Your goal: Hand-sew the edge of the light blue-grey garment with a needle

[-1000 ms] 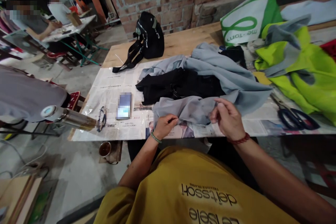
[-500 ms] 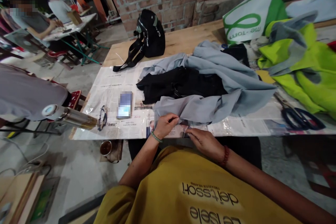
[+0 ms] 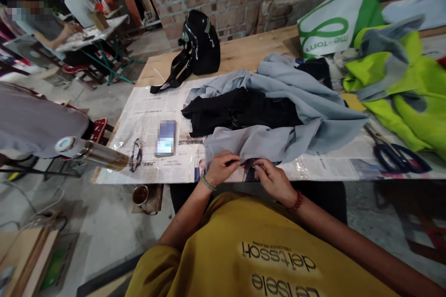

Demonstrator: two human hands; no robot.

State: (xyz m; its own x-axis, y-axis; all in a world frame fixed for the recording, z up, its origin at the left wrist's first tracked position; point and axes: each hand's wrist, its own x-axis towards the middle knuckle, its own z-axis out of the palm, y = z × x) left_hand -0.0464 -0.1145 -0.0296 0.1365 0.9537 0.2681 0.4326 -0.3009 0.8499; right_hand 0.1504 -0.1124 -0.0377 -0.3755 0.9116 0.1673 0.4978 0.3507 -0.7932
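A crumpled grey cloth (image 3: 251, 141) lies at the front of the table, with a black garment (image 3: 240, 111) spread over its middle. My left hand (image 3: 222, 169), with a green beaded bracelet, pinches the near edge of the grey cloth. To its right, my right hand (image 3: 275, 181) is closed in a pinch close to that same edge. Whatever sits between its thumb and forefinger is too small to make out.
Newspaper covers the table (image 3: 146, 102). On the left are a phone (image 3: 165, 138), a bracelet-like loop (image 3: 135, 154) and a flask (image 3: 92, 152). Dark-handled scissors (image 3: 397, 153) and yellow-green cloth (image 3: 400, 88) lie right. Behind stand a black bag (image 3: 204, 46) and a green-white bag (image 3: 337, 23).
My right hand has risen slightly from the table's front edge and turned, its fingers now nearer the cloth. My left hand stays almost in place on the grey cloth.
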